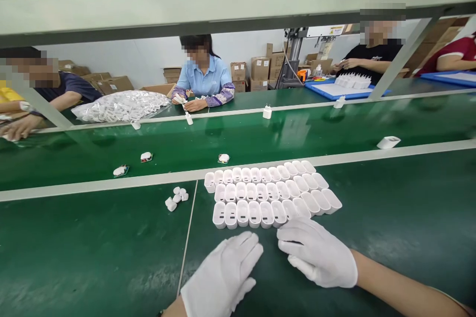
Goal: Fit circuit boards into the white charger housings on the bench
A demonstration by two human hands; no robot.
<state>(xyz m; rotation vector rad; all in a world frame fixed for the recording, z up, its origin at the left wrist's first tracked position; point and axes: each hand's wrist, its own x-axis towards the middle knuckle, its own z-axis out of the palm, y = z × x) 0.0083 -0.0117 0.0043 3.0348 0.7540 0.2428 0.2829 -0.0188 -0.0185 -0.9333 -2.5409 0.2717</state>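
Observation:
Three rows of white plastic charger housings (pixel 255 213) stand on the green table, their hollow tops facing up and small slots showing in many of the bottoms. My left hand (pixel 225 272), in a white glove, is just in front of the nearest row with its fingers stretched out and nothing in them. Over on the right, my right hand (pixel 316 252), gloved too, has its fingertips at the front row's edge; whether they touch a housing I cannot tell. Its fingers are extended and slightly apart. A small cluster of white pieces (pixel 177 198) lies left of the rows.
Past a pale rail (pixel 159 178) runs a green conveyor belt (pixel 297 133) carrying circuit boards (pixel 223 158), a white housing (pixel 388 142) and a plug charger (pixel 267 112). Co-workers sit opposite, near a bag of white parts (pixel 122 105) and a blue tray (pixel 323 90). A shelf beam (pixel 223 0) crosses overhead.

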